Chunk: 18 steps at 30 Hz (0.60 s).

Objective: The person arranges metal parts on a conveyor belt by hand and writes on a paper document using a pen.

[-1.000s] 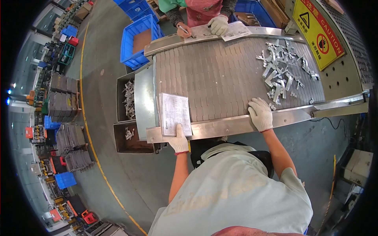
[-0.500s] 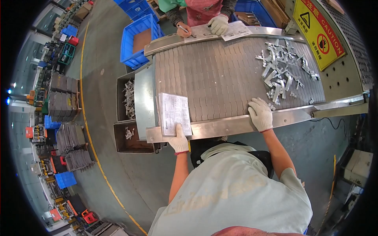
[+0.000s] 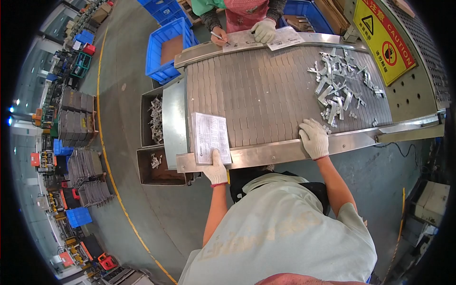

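My left hand [image 3: 216,170], in a white glove, is at the near rail of the conveyor [image 3: 251,95], its thumb on top of a printed sheet [image 3: 211,135] and its other fingers out of sight below. The sheet lies over the rail and the belt's left end. Farther right, my right hand [image 3: 314,138], also gloved, rests on the near rail [image 3: 280,153] with its fingers spread toward the belt and nothing in it. Beyond its fingertips, a loose pile of silvery metal parts [image 3: 338,88] lies on the right part of the belt.
Across the belt, a co-worker holds a pen [image 3: 219,36] over papers [image 3: 285,38]. Blue crates [image 3: 164,71] stand behind. Two metal bins [image 3: 161,178] with parts sit at the left end. A yellow caution sign [image 3: 387,45] hangs on the machine at right.
The metal parts have shifted very slightly to the left on the belt. The co-worker's pen hand has moved a little. Both my hands and the sheet under my left thumb stay in place.
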Tool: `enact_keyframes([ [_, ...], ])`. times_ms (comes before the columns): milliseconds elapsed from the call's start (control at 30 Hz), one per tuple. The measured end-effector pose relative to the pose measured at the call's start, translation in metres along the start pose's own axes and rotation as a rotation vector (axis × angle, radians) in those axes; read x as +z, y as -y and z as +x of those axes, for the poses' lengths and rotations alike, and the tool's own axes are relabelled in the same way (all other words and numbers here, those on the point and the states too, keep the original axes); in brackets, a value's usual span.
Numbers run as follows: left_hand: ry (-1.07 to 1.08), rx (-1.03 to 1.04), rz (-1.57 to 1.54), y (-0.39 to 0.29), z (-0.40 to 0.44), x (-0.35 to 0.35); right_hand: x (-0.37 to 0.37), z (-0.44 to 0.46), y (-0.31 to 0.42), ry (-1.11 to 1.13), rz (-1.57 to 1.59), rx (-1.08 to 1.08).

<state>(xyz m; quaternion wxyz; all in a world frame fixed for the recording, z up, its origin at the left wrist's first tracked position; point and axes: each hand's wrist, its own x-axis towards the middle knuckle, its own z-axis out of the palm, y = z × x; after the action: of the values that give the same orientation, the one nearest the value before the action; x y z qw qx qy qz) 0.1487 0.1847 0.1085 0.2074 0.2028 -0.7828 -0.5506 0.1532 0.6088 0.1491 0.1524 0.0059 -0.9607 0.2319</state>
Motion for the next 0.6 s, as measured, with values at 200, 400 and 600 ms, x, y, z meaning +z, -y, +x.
enact_keyframes([
  [200,0.015,-0.049,0.001,0.0047,0.0006,-0.0014,-0.0018,0.0014,0.0016,0.001,0.002,-0.002],
  [400,-0.007,-0.001,-0.014,0.0028,-0.0001,0.0012,-0.0027,0.0017,0.0032,-0.001,0.008,0.000],
  [600,-0.011,-0.011,-0.025,-0.0027,-0.0004,0.0024,0.0001,-0.0012,0.0013,0.000,-0.016,0.014],
])
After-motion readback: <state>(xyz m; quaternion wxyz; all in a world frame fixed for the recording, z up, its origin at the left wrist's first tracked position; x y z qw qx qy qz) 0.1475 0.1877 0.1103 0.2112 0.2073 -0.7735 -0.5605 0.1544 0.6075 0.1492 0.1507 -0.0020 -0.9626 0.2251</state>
